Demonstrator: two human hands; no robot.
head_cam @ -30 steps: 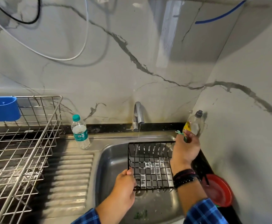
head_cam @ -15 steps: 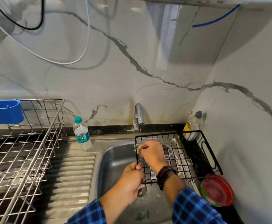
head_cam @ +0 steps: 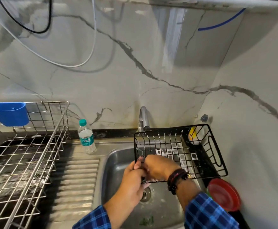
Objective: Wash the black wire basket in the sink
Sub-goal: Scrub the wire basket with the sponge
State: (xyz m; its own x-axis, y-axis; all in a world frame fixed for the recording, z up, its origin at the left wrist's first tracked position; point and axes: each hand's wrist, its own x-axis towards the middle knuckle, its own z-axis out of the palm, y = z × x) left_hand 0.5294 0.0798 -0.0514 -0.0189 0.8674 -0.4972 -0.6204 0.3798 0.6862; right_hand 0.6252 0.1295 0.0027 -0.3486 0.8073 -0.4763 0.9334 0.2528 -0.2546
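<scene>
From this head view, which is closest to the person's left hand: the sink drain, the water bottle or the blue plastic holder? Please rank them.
Measured from the left hand, which grips the black wire basket:
1. Sink drain, just beside the hand in the basin.
2. Water bottle, back left by the wall.
3. Blue plastic holder, far left on the steel rack.

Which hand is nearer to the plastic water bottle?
Left. The left hand is right of the water bottle, nearer the camera, at the black wire basket's left edge; the right hand sits beside it, farther right.
</scene>
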